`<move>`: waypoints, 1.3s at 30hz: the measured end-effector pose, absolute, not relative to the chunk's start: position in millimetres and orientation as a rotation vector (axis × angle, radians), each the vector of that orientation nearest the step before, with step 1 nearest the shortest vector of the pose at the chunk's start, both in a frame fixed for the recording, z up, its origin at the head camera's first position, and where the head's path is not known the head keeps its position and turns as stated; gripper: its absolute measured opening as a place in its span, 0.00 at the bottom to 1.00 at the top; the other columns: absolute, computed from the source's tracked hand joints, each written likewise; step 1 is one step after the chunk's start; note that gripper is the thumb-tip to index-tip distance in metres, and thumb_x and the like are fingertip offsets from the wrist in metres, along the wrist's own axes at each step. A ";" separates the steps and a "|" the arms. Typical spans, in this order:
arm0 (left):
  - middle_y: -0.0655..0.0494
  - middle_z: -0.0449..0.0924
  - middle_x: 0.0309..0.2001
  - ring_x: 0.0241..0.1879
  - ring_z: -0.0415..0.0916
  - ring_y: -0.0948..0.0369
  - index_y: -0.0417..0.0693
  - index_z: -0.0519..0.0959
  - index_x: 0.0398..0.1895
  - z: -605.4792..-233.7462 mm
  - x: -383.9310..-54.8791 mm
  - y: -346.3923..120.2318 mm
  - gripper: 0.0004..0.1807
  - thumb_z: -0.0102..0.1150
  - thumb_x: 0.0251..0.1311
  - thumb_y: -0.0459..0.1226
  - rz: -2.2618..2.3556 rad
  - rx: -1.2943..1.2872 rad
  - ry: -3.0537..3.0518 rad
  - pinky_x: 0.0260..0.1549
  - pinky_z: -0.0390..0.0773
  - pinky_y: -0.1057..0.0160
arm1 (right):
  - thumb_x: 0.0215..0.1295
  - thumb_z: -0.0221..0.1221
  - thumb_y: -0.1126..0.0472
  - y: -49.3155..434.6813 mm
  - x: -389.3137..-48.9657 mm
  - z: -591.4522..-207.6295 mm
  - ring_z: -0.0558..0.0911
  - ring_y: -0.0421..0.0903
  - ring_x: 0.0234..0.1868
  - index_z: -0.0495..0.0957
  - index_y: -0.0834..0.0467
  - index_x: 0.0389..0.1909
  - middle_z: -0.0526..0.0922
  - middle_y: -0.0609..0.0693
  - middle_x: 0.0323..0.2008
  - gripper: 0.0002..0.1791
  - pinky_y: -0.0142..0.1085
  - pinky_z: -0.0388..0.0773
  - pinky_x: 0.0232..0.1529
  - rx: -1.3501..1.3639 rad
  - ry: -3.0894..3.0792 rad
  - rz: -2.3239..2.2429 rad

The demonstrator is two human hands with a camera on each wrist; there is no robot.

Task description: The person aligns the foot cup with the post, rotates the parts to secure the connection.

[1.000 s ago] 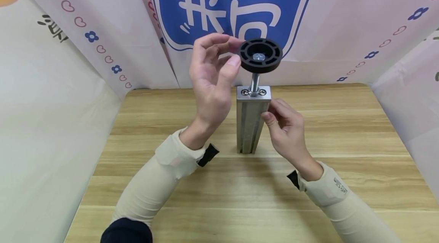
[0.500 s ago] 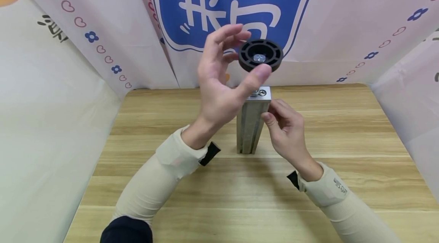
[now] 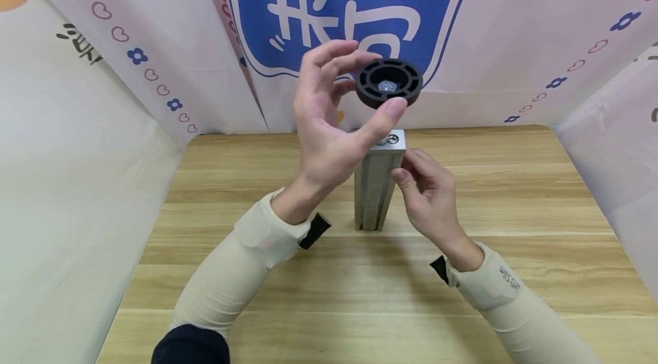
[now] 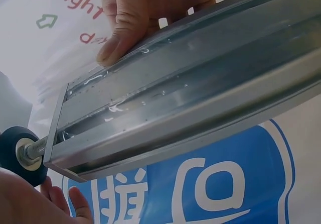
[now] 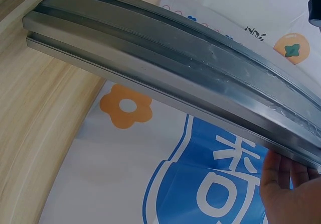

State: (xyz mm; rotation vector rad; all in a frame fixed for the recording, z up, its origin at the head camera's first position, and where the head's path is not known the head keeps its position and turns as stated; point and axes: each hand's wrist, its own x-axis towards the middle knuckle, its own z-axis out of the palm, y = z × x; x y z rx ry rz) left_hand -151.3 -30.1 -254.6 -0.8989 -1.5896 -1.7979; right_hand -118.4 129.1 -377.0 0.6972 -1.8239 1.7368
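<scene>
An aluminium profile (image 3: pixel 371 190) stands upright on the table, with a screwed-on metal end plate (image 3: pixel 389 147) at its top. Above the plate sits a black round levelling foot (image 3: pixel 411 92); its threaded stem (image 4: pixel 37 147) shows in the left wrist view. My left hand (image 3: pixel 326 130) pinches the foot's rim, thumb at the near side and a fingertip at the far left. Just under the end plate, my right hand (image 3: pixel 432 195) grips the profile's right side. Its thumb lies on the near edge, while the fingertips are hidden behind the profile.
The wooden table (image 3: pixel 288 307) carries the profile near its back edge. Right behind it hangs a printed cloth (image 3: pixel 478 67) with a blue sign. White cloth walls (image 3: pixel 61 192) close in both sides. A small black camera (image 3: pixel 315 231) sits on the left wrist.
My left hand has shifted right, its thumb coming from the foot's left side round to the near rim. In the last half second the fingers close in on the rim. My right hand stays put.
</scene>
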 end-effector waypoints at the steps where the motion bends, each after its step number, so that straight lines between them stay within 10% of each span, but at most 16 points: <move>1: 0.29 0.82 0.53 0.56 0.81 0.48 0.28 0.67 0.60 -255.3 -151.4 -30.7 0.34 0.69 0.51 0.31 -1.803 -0.906 -1.586 0.51 0.80 0.58 | 0.74 0.61 0.57 129.2 -118.2 -376.9 0.76 0.37 0.33 0.81 0.72 0.60 0.85 0.41 0.42 0.24 0.25 0.75 0.32 0.697 -1.828 1.733; 20: 0.24 0.82 0.54 0.54 0.85 0.42 0.26 0.65 0.62 -253.8 -147.6 -35.6 0.23 0.45 0.65 0.31 -2.051 -0.971 -1.596 0.57 0.87 0.45 | 0.75 0.60 0.57 128.0 -117.0 -374.3 0.76 0.37 0.32 0.81 0.72 0.60 0.85 0.41 0.40 0.24 0.24 0.75 0.31 0.669 -1.855 1.731; 39: 0.27 0.81 0.53 0.54 0.83 0.40 0.26 0.68 0.59 -260.2 -149.9 -37.2 0.20 0.44 0.69 0.31 -1.937 -0.903 -1.587 0.61 0.82 0.52 | 0.74 0.61 0.58 128.0 -116.9 -375.2 0.76 0.37 0.32 0.82 0.72 0.59 0.85 0.41 0.40 0.23 0.25 0.75 0.31 0.679 -1.830 1.746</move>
